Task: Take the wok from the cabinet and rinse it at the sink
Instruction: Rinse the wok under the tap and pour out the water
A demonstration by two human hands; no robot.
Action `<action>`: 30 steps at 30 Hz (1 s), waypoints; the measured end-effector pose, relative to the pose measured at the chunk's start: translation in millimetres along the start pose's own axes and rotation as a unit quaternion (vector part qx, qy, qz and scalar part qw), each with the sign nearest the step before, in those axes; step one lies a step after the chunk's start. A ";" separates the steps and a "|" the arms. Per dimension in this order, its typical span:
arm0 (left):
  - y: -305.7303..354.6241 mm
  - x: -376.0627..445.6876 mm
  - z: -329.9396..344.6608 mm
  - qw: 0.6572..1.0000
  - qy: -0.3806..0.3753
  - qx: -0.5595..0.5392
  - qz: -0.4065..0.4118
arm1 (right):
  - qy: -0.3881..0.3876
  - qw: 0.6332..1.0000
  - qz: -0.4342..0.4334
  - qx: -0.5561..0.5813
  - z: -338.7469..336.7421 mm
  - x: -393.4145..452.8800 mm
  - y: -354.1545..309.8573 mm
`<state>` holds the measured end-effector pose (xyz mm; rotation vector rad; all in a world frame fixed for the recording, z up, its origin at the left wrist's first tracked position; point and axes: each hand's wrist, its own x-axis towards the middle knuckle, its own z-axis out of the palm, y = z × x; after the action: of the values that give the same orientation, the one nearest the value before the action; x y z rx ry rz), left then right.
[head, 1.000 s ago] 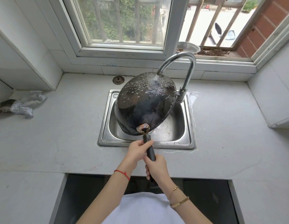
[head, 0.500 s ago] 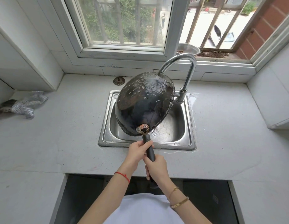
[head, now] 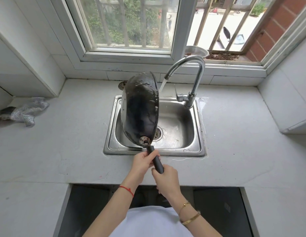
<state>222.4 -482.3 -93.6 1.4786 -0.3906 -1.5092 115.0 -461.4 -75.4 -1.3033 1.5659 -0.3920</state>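
Observation:
A black wok (head: 140, 108) hangs over the left part of the steel sink (head: 198, 149), turned almost on edge with its wet, dark underside facing right. Both hands hold its black handle (head: 156, 160). My left hand (head: 142, 162) grips the handle close to the wok. My right hand (head: 166, 177) grips the handle's near end. Water runs from the curved chrome faucet (head: 191, 69) and falls just past the wok's upper right rim into the basin. The wok's inside is hidden.
A grey cloth (head: 24, 112) lies on the white counter (head: 63, 142) at far left. A metal sink strainer (head: 121, 85) sits behind the sink. A steel bowl (head: 196, 52) stands on the window sill. An open dark cabinet (head: 217, 211) gapes below the counter edge.
The wok has rolled from a tilted, bottom-up pose under the stream to nearly on edge, to the left of the stream. Both hands kept their hold on the handle.

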 end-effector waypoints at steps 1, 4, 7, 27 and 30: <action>0.5 -1.6 -1.2 1.000 -0.008 -0.009 0.000 | 0.007 1.000 -0.001 -0.003 0.2 -1.0 -1.2; 1.8 -7.0 -3.5 0.999 -0.032 -0.026 0.002 | 0.025 1.000 -0.003 -0.008 1.5 -3.3 -2.6; 6.5 -11.0 -2.3 0.997 -0.060 -0.051 0.004 | 0.049 0.999 -0.001 -0.010 1.6 -4.4 -4.7; 6.8 3.8 18.9 0.986 -0.158 -0.034 -0.039 | 0.070 0.990 0.062 0.102 -13.1 3.8 0.5; 2.3 5.0 13.6 0.985 -0.160 -0.038 -0.049 | 0.005 0.984 0.089 0.152 -15.2 5.9 1.0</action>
<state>212.0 -492.5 -91.8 1.2121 -0.4483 -1.8274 102.4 -471.3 -72.5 -0.9213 1.5458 -0.5028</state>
